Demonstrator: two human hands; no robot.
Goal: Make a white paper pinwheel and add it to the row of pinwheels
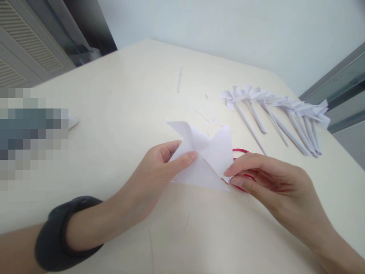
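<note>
1. A black wristband [61, 232] sat on the left forearm, nearest to the camera.
2. The left hand [151, 179] pinched the left side of the folded white paper [207, 160] between thumb and fingers, and the right hand [268, 179] pinched its lower right corner with narrow fingertips.
3. The paper was held just above the cream table [114, 114], near its middle; its pointed flaps aimed up and away, and its long axis ran left to right.
4. Red scissor handles [241, 151] lay partly hidden behind the paper and the right hand.
5. Farther away, a row of paper pinwheels [273, 110] on sticks lay on the right, and a thin paper roll [179, 80] lay beyond them.
</note>
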